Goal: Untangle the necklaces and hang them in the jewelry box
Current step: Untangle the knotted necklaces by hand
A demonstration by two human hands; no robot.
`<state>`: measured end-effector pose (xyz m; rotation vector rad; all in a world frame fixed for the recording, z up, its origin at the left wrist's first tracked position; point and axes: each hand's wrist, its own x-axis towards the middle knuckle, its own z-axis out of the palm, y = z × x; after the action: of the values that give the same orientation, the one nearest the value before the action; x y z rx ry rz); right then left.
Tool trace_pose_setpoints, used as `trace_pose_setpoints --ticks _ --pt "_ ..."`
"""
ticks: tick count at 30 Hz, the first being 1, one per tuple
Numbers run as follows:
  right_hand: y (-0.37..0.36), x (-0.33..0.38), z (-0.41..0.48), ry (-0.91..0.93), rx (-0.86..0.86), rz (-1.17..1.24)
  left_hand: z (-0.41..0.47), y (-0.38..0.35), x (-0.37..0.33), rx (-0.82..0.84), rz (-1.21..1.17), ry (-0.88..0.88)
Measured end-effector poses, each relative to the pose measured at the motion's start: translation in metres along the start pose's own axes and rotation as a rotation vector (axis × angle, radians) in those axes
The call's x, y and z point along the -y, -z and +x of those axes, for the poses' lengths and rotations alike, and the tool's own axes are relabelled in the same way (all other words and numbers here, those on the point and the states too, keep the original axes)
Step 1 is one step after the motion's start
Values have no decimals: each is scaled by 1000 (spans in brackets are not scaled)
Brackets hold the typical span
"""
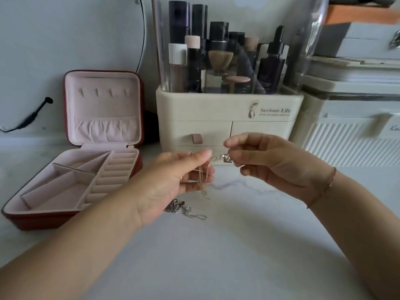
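From the head camera, a cream cosmetics organiser [227, 109] with small drawers stands at the back of the worktop [216, 256], directly behind the two hands. Its clear upper section is packed with dark bottles and a dropper bottle [273, 66]. To its right stand a ribbed white box [346, 139] and stacked pale cases, blurred. To its left the red jewelry box [43, 221] stands open. Its pink-lined lid [101, 118] is upright, showing a row of small hooks [104, 92] above a gathered pocket, and its tray is split into compartments and ring rolls. Nothing lies between the box and the hands. The left hand [173, 182] pinches a thin necklace chain [218, 158] between the thumb and curled fingers, and the right hand [270, 161] pinches the same chain's other end, so a short span stretches between them above the worktop. The rest hangs from the left hand. A silver tangle of necklaces [179, 207] lies on the worktop just below that hand, partly hidden by it. The worktop is white with faint grey veining. A pale wall, a curved mirror edge [143, 40] and a black cable [32, 114] fill the left background.
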<state>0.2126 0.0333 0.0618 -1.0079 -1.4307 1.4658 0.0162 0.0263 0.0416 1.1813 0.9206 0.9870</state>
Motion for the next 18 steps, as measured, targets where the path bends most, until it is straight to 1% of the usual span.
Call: trace_pose_setpoints --ticks 4,8,14,18 --pt "10 7 -3 119 -82 133 0 2 -3 17 -39 22" --pt "17 11 -5 206 -114 249 1 6 -4 40 -58 28" --pt "22 13 -7 238 -128 242 3 10 -3 29 -129 7" --pt "20 14 -8 260 -148 292 3 11 -2 -9 -73 1"
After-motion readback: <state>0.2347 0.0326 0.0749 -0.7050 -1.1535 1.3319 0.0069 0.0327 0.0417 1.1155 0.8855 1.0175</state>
